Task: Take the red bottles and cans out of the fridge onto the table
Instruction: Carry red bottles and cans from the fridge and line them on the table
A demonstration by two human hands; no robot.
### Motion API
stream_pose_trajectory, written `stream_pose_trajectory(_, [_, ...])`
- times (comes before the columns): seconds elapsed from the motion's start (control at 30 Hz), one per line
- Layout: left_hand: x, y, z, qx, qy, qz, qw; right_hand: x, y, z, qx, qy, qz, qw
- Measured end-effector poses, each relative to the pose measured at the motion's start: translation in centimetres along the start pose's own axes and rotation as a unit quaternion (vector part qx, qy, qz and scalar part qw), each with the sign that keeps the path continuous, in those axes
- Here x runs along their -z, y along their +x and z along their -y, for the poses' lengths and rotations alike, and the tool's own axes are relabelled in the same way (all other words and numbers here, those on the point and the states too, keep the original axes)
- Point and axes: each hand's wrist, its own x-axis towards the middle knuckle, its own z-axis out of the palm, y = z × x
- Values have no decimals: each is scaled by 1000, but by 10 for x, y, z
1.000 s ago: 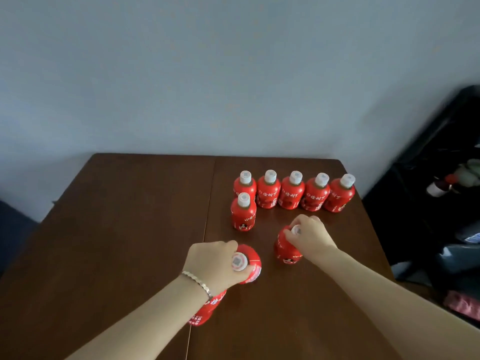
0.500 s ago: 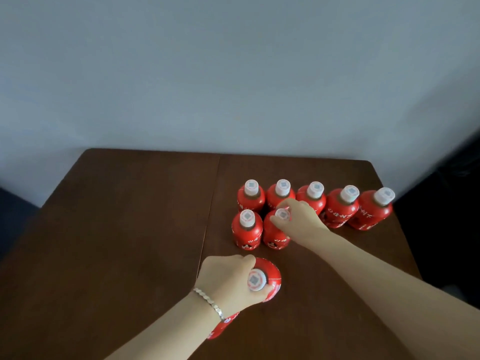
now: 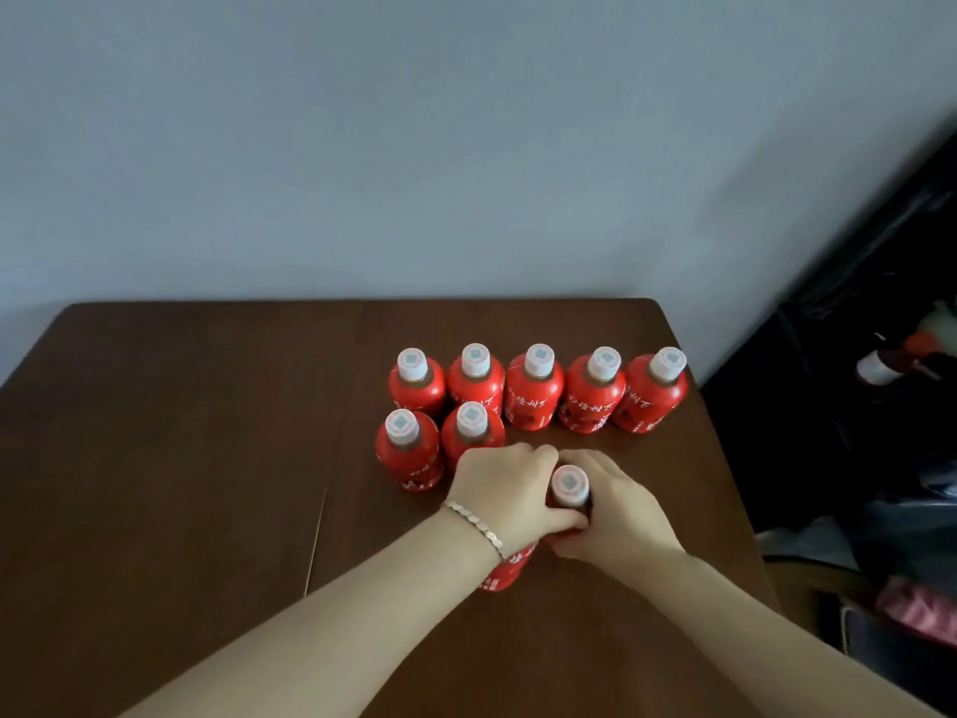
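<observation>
Red bottle (image 3: 510,567), white cap (image 3: 568,484), one item: located at the near right part of the table (image 3: 171,458), just in front of the standing group. Both hands are wrapped round it.
- Left hand (image 3: 505,492): grips the neck and shoulder from the left, fingers (image 3: 523,456) curled over the far side, thumb (image 3: 562,520) lying across the near side below the cap.
- Right hand (image 3: 619,513): grips from the right, fingers (image 3: 582,461) curled round the far side and meeting those of the left hand.
- Visible parts: the cap, between the two hands; the lower body with white lettering, below the left wrist. Whether the base rests on the table cannot be told.

Back row (image 3: 536,393), five red bottles with white caps: upright, side by side and close together, on the far right part of the table.

Front pair, two red bottles with white caps: upright, just in front of the two leftmost of the back row. Left one (image 3: 406,456) fully in view; right one (image 3: 468,432) partly hidden behind the left hand.

Bracelet (image 3: 474,526), silver-coloured chain: on the left wrist.

Table: dark brown wood, with a seam running front to back, left of the bottles.

Wall (image 3: 414,147): plain grey-blue, behind the table.

Dark furniture (image 3: 854,303), right of the table: holds dim, blurred things, among them a small pale bottle (image 3: 875,367); details not legible.
</observation>
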Motion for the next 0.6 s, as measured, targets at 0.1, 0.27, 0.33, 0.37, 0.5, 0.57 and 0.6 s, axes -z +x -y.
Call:
stream_pose_trajectory(0.1, [12,18,-13,-14,45,-40,998,7,8,-18,-72,37,-79,994])
stream_pose_trajectory(0.27, [17,47,-20,0,61,-29,998,5,26,-32,-106,78,-142,981])
stream_pose_trajectory(0.33, [13,52,-21,14,71,-26,997,3,32,-28,-113,83,-151,979])
stream_pose_trajectory(0.37, [10,51,-19,10,77,-49,996,2,34,-27,-122,87,-157,976])
stream_pose_trajectory(0.5, [-2,36,2,-70,85,-311,944,-5,36,-29,-169,112,-138,970])
stream_pose_trajectory(0.57, [-7,23,17,-110,64,-417,900,-7,35,-28,-199,69,-96,973])
stream_pose_trajectory(0.6, [-7,16,25,-93,37,-449,888,-7,34,-27,-221,43,-76,971])
